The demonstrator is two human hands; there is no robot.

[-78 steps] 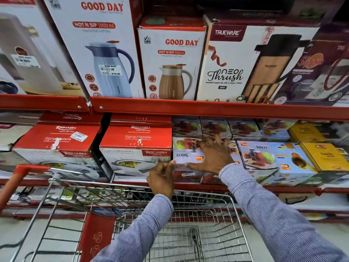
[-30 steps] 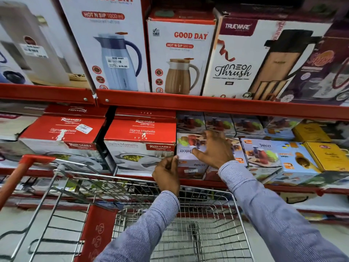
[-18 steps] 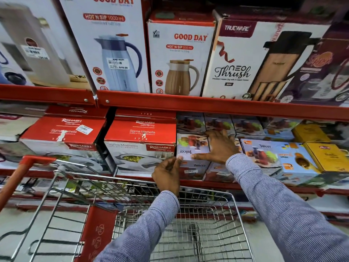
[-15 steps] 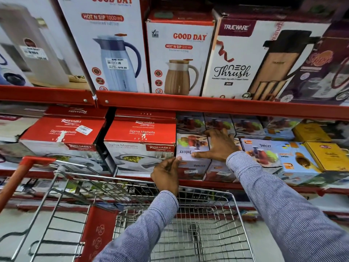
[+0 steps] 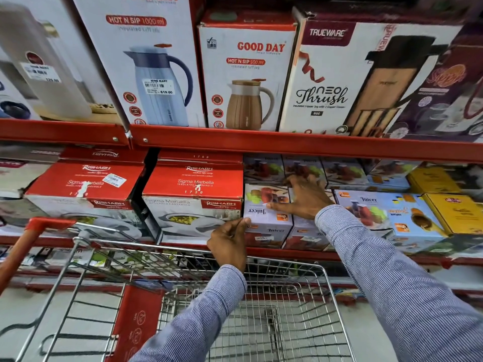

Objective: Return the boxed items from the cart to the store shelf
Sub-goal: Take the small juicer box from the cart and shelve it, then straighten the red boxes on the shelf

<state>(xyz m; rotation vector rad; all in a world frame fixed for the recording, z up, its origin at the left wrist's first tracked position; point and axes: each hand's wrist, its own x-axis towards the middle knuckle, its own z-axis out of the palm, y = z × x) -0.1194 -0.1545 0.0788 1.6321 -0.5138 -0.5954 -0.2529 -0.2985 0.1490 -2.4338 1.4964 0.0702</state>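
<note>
Here right hand [image 5: 304, 197] lies flat (fingers spread) atop Juicer box [image 5: 264, 212].

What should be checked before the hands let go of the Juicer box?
1. Juicer box on the shelf, beside the casserole box: ok.
2. Right hand flat on top of it: ok.
3. Left hand at its front left corner: ok.
4. Box pushed fully back: cannot tell.
5. Box print upside down on top: not ok.
6. Cart basket has no boxes in view: ok.
</note>
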